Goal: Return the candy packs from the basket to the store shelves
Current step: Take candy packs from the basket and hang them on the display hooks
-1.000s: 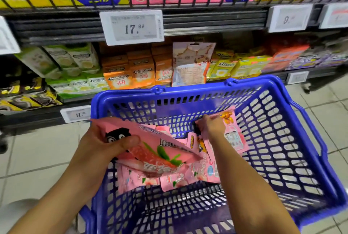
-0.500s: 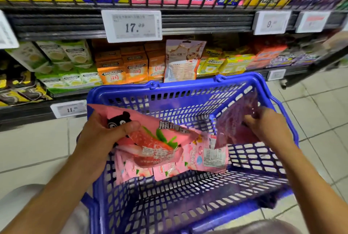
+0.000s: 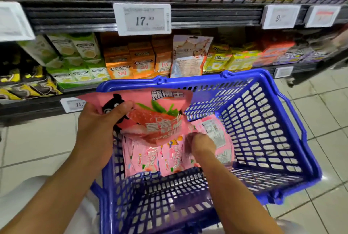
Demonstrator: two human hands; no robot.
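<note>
Left hand (image 3: 98, 120) grips a pink strawberry candy pack (image 3: 150, 118) over the blue basket (image 3: 263, 120); right hand (image 3: 199, 144), blurred, seemingly pinches packs (image 3: 150, 158) at 6 o'clock below.

A pink strawberry candy pack (image 3: 150, 117), printed with a black bear, was raised above the blue mesh basket (image 3: 263, 130), tilted. More pink candy packs (image 3: 156, 158) lay overlapped inside against its left wall. The store shelves (image 3: 207, 17) stood behind.
</note>
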